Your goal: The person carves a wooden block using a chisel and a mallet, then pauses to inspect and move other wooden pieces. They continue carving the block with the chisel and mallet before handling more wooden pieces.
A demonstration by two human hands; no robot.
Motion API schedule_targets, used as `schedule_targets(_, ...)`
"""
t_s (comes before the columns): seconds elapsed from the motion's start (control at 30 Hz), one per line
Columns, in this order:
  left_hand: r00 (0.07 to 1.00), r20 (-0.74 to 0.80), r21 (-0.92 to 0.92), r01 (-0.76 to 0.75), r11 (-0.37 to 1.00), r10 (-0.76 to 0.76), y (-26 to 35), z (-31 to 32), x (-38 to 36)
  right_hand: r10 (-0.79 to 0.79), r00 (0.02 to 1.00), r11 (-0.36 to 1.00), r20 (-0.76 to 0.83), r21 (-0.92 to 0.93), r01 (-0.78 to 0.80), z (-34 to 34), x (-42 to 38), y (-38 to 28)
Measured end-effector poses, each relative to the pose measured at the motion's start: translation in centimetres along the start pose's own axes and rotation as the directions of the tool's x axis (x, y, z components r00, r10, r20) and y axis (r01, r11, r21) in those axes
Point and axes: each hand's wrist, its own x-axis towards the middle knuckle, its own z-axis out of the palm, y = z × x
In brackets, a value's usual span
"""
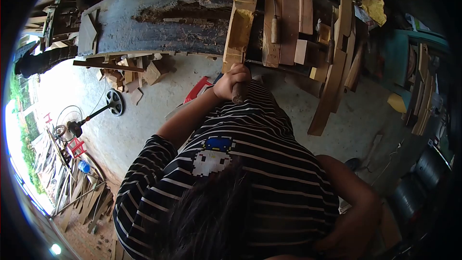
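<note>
My left hand [233, 83] is wrapped round the wooden handle [238, 93] of a tool, close to my striped shirt. The tool points away from me, and its far end meets the near part of a long wooden piece [232, 48]. That piece has a yellowish hollow cut in it and lies across a dark, weathered log bench. On the right my bare arm bends back towards my body. My right hand [337, 241] is in shadow at the lower right, its fingers too dark to make out.
Planks, wood blocks and a tool with a wooden handle [275, 30] lie on the bench's right part. Long boards [327, 94] jut out at its right end. Offcuts [153, 72] lie below the bench's left part. A wheeled device [114, 102] stands on the concrete floor at left.
</note>
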Motion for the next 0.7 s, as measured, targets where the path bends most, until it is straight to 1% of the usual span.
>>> schedule_targets(0.17, 1.0, -0.021, 0.011, 0.021, 1.0, -0.02, 0.1, 0.2, 0.2, 0.137, 0.984, 0.989, -0.114, 0.081, -0.128, 1.6, -0.3, -1.7)
schedule_targets(0.2, 1.0, -0.018, 0.008, 0.02, 1.0, -0.019, 0.1, 0.3, 0.2, 0.138, 0.984, 0.988, -0.115, 0.078, -0.13, 1.7, -0.3, -1.7)
schedule_targets(0.3, 0.999, -0.02, 0.032, 0.026, 0.999, -0.025, 0.3, 0.4, 0.3, 0.088, 0.973, 0.996, -0.213, 0.005, -0.088, 2.2, -0.2, -1.5)
schedule_targets(0.47, 1.0, 0.02, 0.051, 0.011, 0.999, -0.012, 0.4, 0.5, 0.4, -0.008, 0.932, 0.992, -0.363, -0.123, -0.039, 2.9, 0.0, -1.0)
schedule_targets(0.5, 1.0, 0.021, 0.051, 0.008, 0.999, -0.009, 0.4, 0.6, 0.4, -0.008, 0.932, 0.991, -0.362, -0.125, -0.04, 2.9, -0.3, -1.2)
schedule_targets(0.57, 1.0, -0.007, 0.049, 0.019, 0.999, -0.019, 0.3, 0.5, 0.4, -0.024, 0.955, 0.994, -0.295, -0.105, -0.008, 2.8, -0.8, -1.5)
schedule_targets(0.7, 1.0, -0.013, 0.047, 0.016, 0.999, -0.015, 0.3, 0.2, 0.5, 0.005, 0.964, 0.994, -0.265, -0.102, -0.033, 2.7, -0.7, -1.6)
